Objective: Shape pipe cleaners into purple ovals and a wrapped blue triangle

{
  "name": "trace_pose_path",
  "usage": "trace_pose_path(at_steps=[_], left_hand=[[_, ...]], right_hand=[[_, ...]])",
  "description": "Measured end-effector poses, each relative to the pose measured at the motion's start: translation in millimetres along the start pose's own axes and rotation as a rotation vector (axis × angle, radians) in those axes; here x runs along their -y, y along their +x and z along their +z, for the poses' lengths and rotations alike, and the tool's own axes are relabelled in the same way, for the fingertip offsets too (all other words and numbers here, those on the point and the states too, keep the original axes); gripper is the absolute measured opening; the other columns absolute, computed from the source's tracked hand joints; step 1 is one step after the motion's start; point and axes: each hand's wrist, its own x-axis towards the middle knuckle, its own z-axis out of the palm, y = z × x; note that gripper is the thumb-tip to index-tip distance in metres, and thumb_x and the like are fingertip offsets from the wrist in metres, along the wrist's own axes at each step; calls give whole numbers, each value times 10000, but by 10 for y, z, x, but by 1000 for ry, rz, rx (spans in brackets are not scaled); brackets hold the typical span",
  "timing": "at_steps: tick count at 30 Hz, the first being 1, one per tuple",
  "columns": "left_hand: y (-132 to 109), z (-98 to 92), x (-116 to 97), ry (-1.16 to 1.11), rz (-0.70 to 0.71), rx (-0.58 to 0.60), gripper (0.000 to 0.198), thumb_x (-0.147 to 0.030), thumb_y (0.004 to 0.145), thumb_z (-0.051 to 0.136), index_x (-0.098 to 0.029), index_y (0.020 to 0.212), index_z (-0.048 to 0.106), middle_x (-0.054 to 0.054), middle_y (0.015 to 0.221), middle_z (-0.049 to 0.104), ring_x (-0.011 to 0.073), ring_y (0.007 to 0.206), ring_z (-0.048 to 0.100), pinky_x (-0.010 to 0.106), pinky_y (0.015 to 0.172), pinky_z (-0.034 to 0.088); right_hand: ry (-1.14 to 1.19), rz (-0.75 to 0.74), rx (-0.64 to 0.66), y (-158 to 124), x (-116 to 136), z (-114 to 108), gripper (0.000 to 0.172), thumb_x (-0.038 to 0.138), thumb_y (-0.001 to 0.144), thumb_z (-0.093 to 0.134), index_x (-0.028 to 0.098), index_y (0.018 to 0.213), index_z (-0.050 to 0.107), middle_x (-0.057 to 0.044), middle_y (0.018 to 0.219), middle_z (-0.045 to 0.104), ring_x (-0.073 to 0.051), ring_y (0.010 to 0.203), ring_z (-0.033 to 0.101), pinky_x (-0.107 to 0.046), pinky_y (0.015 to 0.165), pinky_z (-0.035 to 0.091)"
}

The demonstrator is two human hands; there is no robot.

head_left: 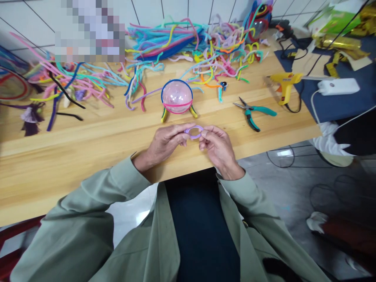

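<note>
Ring (194, 138) is up over the worktop (117, 125), near its front edge, pinched on opposite sides by left hand (168, 142) and right hand (217, 146), fingers closed right up on it. I'd squeeze gently so it doesn't warp, and mind the ball (177, 94) just beyond.

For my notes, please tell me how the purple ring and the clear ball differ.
The purple ring is an open loop; the clear ball has a transparent shell. The ring is smaller than the ball. The left hand and right hand hold the ring; the ball stands on the table. Both look rounded.
</note>
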Motion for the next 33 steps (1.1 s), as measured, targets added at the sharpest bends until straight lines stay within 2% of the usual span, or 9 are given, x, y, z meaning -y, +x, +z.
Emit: trace_pose_path(at_steps=[2, 4, 6, 8, 15, 20, 23, 26, 33], left_hand=[[-16, -4, 32, 95, 78, -6, 421, -342, 1095, 736, -315, 1515, 736, 43, 1071, 884, 90, 680, 749, 183, 705, 626], [-33, -4, 59, 191, 131, -19, 460, -388, 1057, 785, -308, 1508, 737, 60, 1154, 887, 131, 826, 817, 216, 811, 658], [-46, -2, 70, 254, 150, -35, 471, -423, 1041, 798, -294, 1490, 743, 73, 1210, 882, 170, 982, 848, 248, 906, 669], [-56, 1, 66, 271, 150, -39, 460, -422, 1037, 802, -280, 1471, 748, 79, 1239, 876, 181, 1044, 851, 258, 945, 668], [-81, -5, 54, 288, 122, -35, 384, -352, 1043, 805, -251, 1412, 761, 79, 1222, 877, 183, 1066, 852, 254, 960, 660], [-108, -26, 97, 280, 48, -7, 374, -397, 1057, 783, -261, 1405, 772, 77, 1208, 881, 194, 1089, 856, 271, 996, 661], [-121, -31, 119, 339, 66, -7, 364, -422, 1079, 750, -244, 1396, 771, 78, 1202, 883, 185, 1075, 858, 263, 987, 661], [-132, -28, 139, 403, 131, -31, 381, -408, 1090, 735, -239, 1431, 748, 67, 1198, 886, 169, 1052, 861, 235, 949, 659], [-181, -3, 194, 432, 105, -37, 454, -373, 1113, 701, -283, 1557, 680, 49, 1234, 880, 167, 1092, 855, 228, 977, 651]], right_hand=[[-6, 0, -13, -2, -5, 6, 220, 329, 709, 922, 228, 762, 734, 61, 626, 697, -72, 483, 564, -220, 484, 492], [-23, -9, -27, -4, -14, 12, 227, 334, 707, 919, 229, 758, 723, 61, 632, 697, -72, 482, 564, -223, 481, 494], [-38, -23, -41, -10, -24, 22, 219, 329, 709, 911, 231, 767, 723, 61, 636, 700, -76, 484, 568, -225, 479, 491], [-50, -41, -59, -20, -34, 34, 201, 320, 712, 897, 231, 763, 724, 60, 633, 701, -78, 483, 571, -227, 478, 485], [-85, -77, -88, -54, -49, 59, 167, 320, 725, 867, 237, 762, 726, 61, 637, 706, -85, 485, 581, -243, 492, 498], [-71, -72, -92, -52, -47, 62, 163, 317, 722, 864, 232, 762, 731, 56, 641, 717, -83, 482, 588, -237, 489, 493], [-60, -74, -98, -43, -45, 65, 145, 299, 717, 860, 226, 759, 743, 53, 637, 721, -82, 476, 590, -231, 484, 484], [-73, -79, -101, -25, -61, 59, 134, 303, 730, 854, 228, 765, 749, 54, 642, 722, -83, 483, 590, -236, 491, 491], [-140, -123, -86, 47, -157, -3, 175, 341, 767, 870, 237, 796, 732, 60, 651, 719, -92, 506, 600, -253, 536, 528]])
